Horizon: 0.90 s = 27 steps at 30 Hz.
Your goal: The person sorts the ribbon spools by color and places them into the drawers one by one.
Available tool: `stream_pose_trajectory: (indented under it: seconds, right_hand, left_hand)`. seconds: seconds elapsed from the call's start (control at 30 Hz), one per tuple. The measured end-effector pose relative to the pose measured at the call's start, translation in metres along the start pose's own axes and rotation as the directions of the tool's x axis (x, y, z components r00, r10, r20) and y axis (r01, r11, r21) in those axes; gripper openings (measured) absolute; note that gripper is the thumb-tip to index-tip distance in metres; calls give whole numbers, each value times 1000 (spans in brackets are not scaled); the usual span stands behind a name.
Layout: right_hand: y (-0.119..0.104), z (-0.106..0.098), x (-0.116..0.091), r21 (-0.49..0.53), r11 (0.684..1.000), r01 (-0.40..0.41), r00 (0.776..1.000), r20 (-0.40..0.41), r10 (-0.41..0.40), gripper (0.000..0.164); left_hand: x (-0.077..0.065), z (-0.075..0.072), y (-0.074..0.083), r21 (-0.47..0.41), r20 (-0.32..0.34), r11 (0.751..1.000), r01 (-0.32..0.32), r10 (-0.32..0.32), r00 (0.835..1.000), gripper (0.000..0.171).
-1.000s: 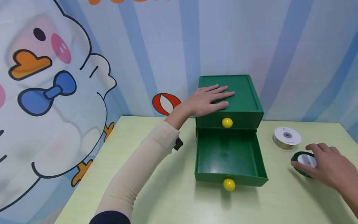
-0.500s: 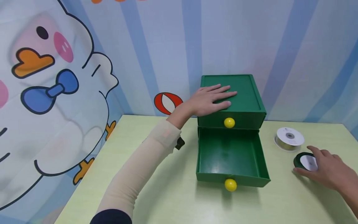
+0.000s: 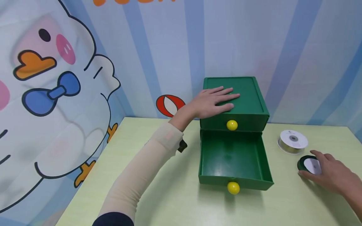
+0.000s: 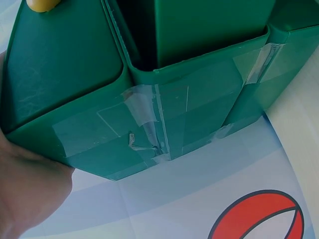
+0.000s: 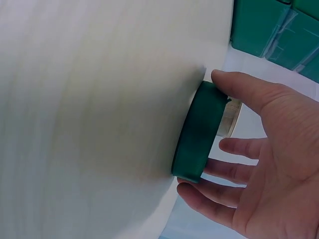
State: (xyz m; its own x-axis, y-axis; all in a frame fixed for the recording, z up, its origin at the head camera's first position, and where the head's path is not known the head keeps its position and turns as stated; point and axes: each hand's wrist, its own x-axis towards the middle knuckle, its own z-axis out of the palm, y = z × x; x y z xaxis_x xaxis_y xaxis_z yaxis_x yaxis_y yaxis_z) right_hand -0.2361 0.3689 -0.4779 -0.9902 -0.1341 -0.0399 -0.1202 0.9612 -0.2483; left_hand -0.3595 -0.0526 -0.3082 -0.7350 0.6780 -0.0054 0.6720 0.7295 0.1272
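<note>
The right hand (image 3: pixel 335 172) grips the green ribbon spool (image 3: pixel 311 165) at the right side of the tabletop (image 3: pixel 285 207), thumb at the near edge and fingers at the far edge, so the spool sits between them, just left of the palm. The right wrist view shows thumb and fingers at opposite ends of its rim. A gold ribbon spool (image 3: pixel 292 141) lies just beyond it, to the far left, near the fingertips. Well to the left, the left hand (image 3: pixel 210 102) rests flat, fingers spread wide, on top of the green drawer box (image 3: pixel 250 95), whose lower drawer (image 3: pixel 216 179) is pulled out toward the near side, its yellow knob (image 3: pixel 233 188) facing the person
</note>
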Motion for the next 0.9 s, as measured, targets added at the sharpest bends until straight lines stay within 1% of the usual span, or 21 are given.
stream_pose_trajectory:
  seconds: [0.23, 0.4, 0.73, 0.9]
  right_hand:
    - [-2, -1, 1, -33, 999, -26, 999, 18, 27, 99]
    - [-7, 0, 0, -30, 999, -44, 999, 15, 44, 97]
    - [-8, 0, -3, -25, 999, -38, 999, 14, 38, 97]
    - [-8, 1, -4, -23, 999, -43, 999, 4, 43, 94]
  left_hand:
    - [-2, -1, 0, 3, -10, 1000, -2, 2, 1000, 60]
    - [-2, -1, 0, 1, -9, 1000, -6, 6, 1000, 60]
    - [-2, 1, -1, -8, -11, 1000, -10, 10, 1000, 60]
    - [-2, 1, 0, -8, -15, 1000, -14, 14, 1000, 60]
